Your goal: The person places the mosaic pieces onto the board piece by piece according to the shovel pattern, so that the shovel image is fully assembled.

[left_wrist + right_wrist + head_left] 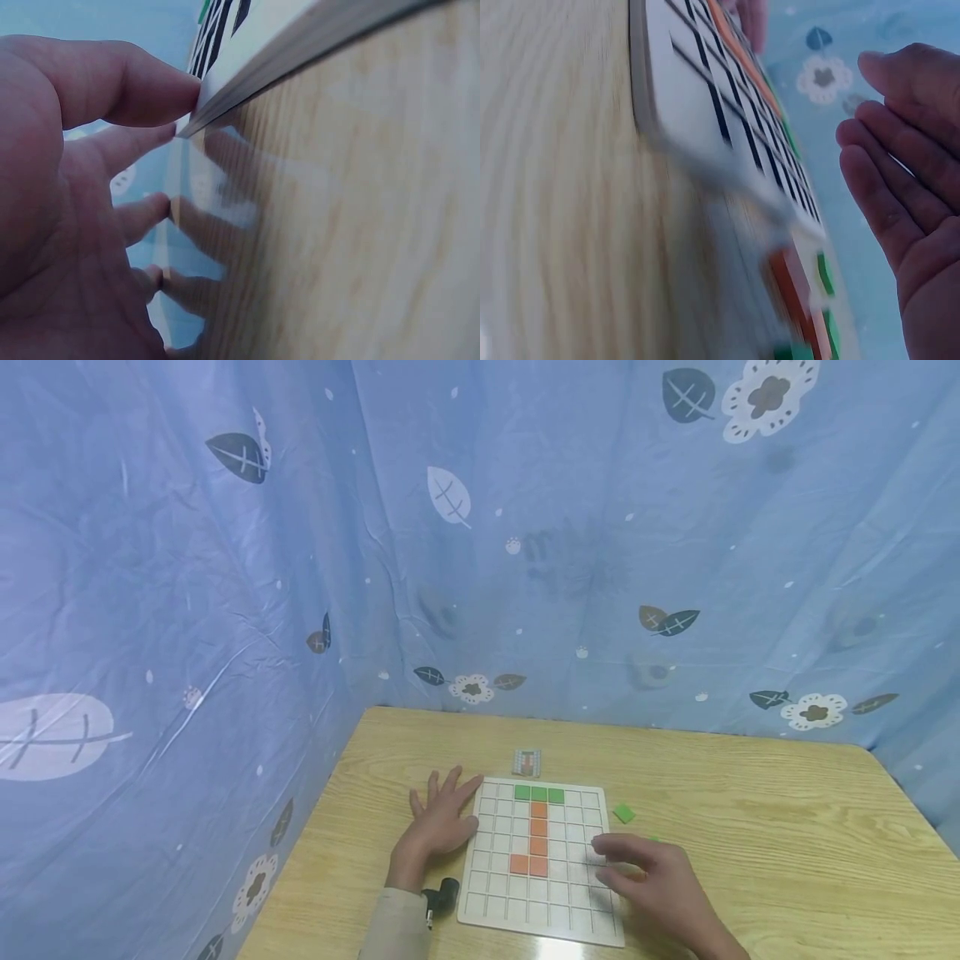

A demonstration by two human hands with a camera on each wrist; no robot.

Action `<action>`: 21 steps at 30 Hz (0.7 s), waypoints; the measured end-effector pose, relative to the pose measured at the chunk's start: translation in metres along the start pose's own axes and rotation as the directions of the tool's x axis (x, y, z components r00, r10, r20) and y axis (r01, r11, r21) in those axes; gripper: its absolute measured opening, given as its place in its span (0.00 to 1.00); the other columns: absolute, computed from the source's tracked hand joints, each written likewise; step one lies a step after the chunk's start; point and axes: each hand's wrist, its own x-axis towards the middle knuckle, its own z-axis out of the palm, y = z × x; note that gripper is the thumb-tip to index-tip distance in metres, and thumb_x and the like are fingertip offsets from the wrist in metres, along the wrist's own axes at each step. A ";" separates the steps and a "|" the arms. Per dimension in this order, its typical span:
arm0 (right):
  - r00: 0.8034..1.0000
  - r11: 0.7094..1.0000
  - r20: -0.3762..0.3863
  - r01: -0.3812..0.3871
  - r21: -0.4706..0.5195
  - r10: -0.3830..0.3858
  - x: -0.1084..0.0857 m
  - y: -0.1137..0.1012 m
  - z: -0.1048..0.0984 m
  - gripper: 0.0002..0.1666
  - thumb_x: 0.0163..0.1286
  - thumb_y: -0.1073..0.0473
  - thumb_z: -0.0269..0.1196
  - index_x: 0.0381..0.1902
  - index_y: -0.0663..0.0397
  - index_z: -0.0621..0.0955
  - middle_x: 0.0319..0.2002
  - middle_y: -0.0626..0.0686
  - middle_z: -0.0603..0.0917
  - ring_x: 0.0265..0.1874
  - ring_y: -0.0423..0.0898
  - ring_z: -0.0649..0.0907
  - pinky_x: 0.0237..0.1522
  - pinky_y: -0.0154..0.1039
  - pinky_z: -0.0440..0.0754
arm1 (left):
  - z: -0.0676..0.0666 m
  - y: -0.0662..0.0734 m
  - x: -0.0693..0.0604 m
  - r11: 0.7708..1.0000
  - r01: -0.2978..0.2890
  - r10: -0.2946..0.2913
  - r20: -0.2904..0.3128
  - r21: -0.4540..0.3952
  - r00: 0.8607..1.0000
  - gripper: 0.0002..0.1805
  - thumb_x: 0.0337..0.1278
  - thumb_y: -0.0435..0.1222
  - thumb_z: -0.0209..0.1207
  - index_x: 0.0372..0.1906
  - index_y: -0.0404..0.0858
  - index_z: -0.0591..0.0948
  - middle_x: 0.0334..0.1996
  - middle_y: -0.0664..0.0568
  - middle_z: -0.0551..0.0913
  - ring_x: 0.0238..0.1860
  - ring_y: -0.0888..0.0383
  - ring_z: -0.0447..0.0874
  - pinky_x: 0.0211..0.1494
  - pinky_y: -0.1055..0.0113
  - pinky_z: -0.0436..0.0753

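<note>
A white gridded board [497, 885] lies on the table, with a row of three green tiles [539, 794] at its far side and several orange tiles [538, 828] running down from them into a hook to the left. My left hand [438, 822] rests at the board's left edge with fingers spread, its thumb [150, 86] touching the side. Over the board's right edge hovers my right hand [660, 877], fingers loosely bent and holding nothing. In the right wrist view, loose orange tiles [791, 281] and green tiles [825, 274] lie beyond the board, partly blurred.
A small picture card [527, 762] lies just beyond the board. One loose green tile [624, 813] sits right of it. A black object [447, 895] is at my left wrist. Blue patterned curtain [555, 568] encloses the wooden table [787, 827] at the back and left.
</note>
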 end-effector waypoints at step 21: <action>0.962 0.955 -0.003 -0.271 -0.118 0.272 -0.028 0.037 -0.072 0.24 0.67 0.50 0.80 0.59 0.47 0.91 0.55 0.48 0.94 0.52 0.24 0.86 0.50 0.25 0.86 | -0.004 0.006 -0.002 0.999 0.022 -0.023 0.022 0.025 1.000 0.43 0.58 0.36 0.57 0.83 0.48 0.72 0.89 0.39 0.55 0.89 0.27 0.35 0.80 0.18 0.26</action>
